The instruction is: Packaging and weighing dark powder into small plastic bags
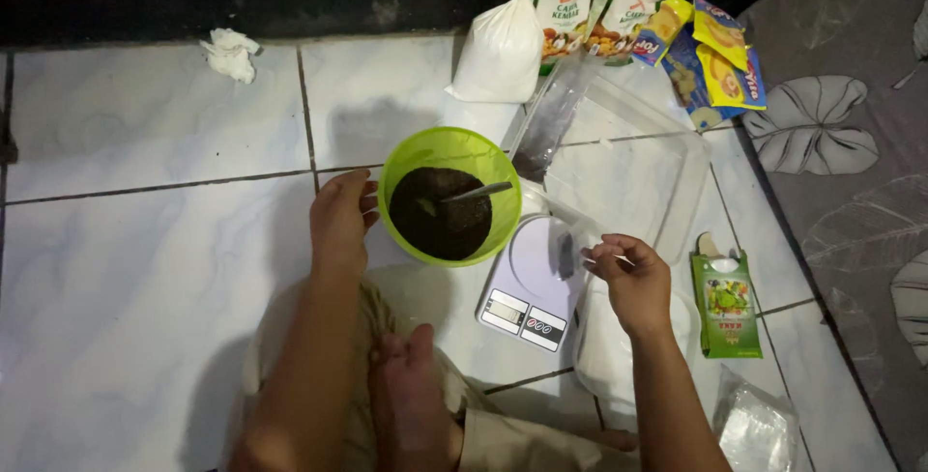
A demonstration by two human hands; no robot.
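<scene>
The left hand (340, 218) is curling its fingers loosely against the outer wall of the green bowl (406, 158), touching its left side. The right hand (630, 277) is pinching the edge of a thin clear plastic bag (565, 240) between thumb and fingertips, over the white kitchen scale (530, 284). The bowl is holding a dark, crumbly mass with a spoon (476, 192) lying in it, handle toward the right rim. A clear plastic tray (667, 182) is lying behind the scale, a green carton (725, 303) to its right. White floor tiles (145, 269) are lying bare to the left. The snack packets (677, 37) near the wall are partly cut off.
</scene>
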